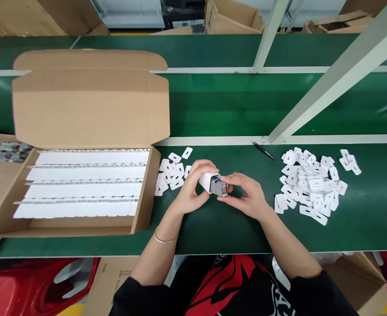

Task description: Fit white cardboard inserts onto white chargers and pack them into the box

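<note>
My left hand [193, 184] is closed around a small white box [205, 180], held just above the green table. The fingers and thumb of my right hand [251, 195] pinch a grey plastic device [220, 187] with small yellow and orange details. One end of the device sits in the open right end of the white box; how deep it goes is hidden. Left of my left hand lie loose white slotted plates [171, 172]. A larger pile of similar white plates [317, 182] spreads out to the right of my right hand.
An open cardboard carton [145, 193], its lid [91, 105] raised, holds rows of white boxes [88, 190] at left. More grey devices [7, 151] lie at the far left. A slim black pointed tool [263, 150] rests near a white metal post [328, 81].
</note>
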A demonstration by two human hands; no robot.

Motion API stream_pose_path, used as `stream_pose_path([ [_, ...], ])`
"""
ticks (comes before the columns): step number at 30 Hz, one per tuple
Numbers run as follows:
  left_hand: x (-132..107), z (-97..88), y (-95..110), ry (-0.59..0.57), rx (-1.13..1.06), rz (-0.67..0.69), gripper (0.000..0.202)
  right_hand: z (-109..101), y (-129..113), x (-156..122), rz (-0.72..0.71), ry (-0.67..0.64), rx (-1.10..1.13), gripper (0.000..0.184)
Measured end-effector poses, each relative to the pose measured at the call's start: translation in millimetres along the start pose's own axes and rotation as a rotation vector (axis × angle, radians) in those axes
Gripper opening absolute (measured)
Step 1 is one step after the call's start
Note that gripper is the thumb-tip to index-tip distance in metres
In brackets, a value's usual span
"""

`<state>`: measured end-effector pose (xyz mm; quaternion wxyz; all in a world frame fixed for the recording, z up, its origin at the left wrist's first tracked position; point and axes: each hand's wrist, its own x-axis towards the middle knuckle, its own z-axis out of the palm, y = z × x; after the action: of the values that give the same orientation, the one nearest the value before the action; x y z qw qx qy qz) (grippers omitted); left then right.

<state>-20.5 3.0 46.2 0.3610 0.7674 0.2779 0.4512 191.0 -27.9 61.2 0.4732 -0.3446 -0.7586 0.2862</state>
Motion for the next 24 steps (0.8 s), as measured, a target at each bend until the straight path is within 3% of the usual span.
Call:
stream_pose_path([
  [16, -0.6, 0.6, 1.2, 0.022, 0.015, 0.005, 0.054, -1.7, -3.8, 2.2, 0.003, 0.003, -0.041, 0.043],
  [24, -2.3, 2.8, -4.0, 0.043, -0.034, -0.042, 0.046, -2.5, -4.3, -0.1, 0.027, 0.016, -0.046, 0.039],
])
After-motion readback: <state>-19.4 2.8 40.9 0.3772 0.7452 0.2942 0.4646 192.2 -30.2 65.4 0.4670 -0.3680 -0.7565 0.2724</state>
